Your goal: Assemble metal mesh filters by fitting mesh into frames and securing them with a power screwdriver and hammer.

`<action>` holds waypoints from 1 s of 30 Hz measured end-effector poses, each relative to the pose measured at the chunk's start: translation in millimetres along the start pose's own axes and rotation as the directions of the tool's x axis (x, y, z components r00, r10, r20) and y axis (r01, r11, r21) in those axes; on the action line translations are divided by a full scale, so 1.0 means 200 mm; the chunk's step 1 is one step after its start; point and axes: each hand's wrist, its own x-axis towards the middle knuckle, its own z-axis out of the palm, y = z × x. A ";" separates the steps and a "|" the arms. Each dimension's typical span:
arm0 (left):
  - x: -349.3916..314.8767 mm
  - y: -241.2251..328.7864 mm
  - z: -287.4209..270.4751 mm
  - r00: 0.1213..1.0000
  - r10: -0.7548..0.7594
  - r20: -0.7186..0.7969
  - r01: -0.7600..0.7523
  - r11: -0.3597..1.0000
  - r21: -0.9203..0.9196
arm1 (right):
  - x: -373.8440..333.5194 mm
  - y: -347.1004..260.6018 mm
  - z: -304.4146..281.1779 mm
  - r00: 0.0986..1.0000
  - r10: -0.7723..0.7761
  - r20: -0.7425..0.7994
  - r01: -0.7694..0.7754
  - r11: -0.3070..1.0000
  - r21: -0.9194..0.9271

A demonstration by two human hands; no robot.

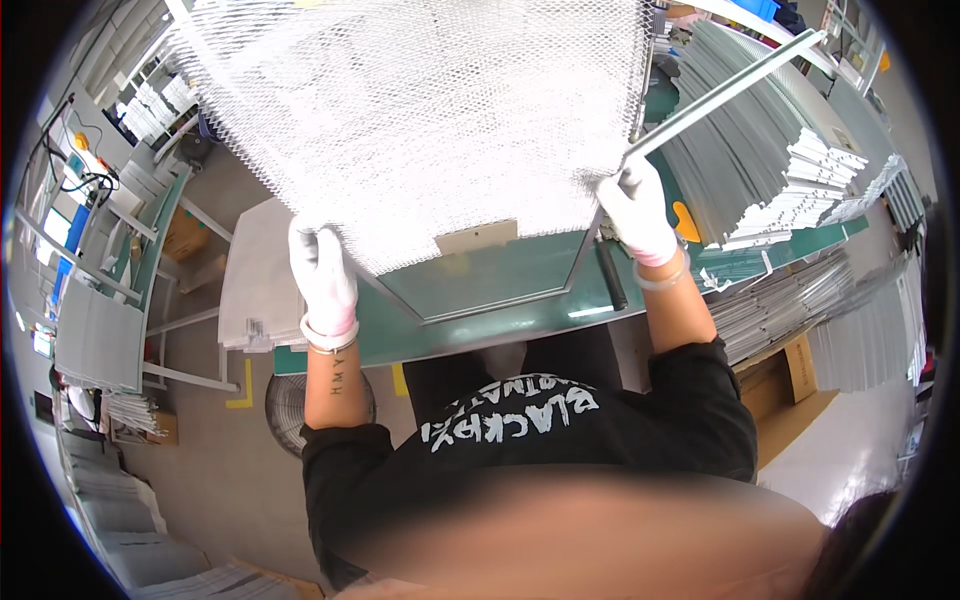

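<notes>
A large white expanded-mesh sheet (430,120) is raised in front of me, tilted above the table. My left hand (325,280), in a white glove, is closed on its near left edge. My right hand (640,215), also gloved, pinches its near right corner. A long pale metal strip (730,95) slants up and away from the right fingertips; whether those fingers grip it too, I cannot tell. Below the sheet, a thin rectangular metal frame (490,305) lies on the green tabletop (400,345). A small light tab (478,236) shows at the sheet's near edge.
Stacks of pleated grey-white panels (730,140) stand on the right of the table. A black bar (611,275) and an orange-yellow tool (686,222) lie beside my right hand. Flat pale sheets (260,275) are at the left, above a floor fan (290,415).
</notes>
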 end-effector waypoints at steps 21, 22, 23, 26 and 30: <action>-0.16 -0.06 0.11 0.997 0.030 -0.066 -0.029 0.999 0.014 | -0.17 0.25 0.11 0.977 -0.152 -0.150 0.129 0.980 -0.151; -0.22 -0.15 0.03 0.996 -0.085 0.005 0.084 0.987 0.134 | -0.20 0.28 0.10 0.984 -0.124 -0.129 0.094 0.971 -0.221; -0.29 -0.23 -0.03 0.977 -0.204 0.055 0.183 0.948 0.262 | -0.25 0.34 0.10 0.989 -0.104 -0.106 0.070 0.957 -0.280; -0.44 -0.28 -0.02 0.931 -0.359 0.069 0.333 0.910 0.245 | -0.42 0.46 0.07 0.996 0.070 -0.056 -0.084 0.944 -0.320; -0.27 -0.16 -0.13 0.909 -0.286 0.302 0.237 0.953 0.188 | -0.28 0.35 0.01 0.981 -0.192 0.017 0.191 0.953 -0.236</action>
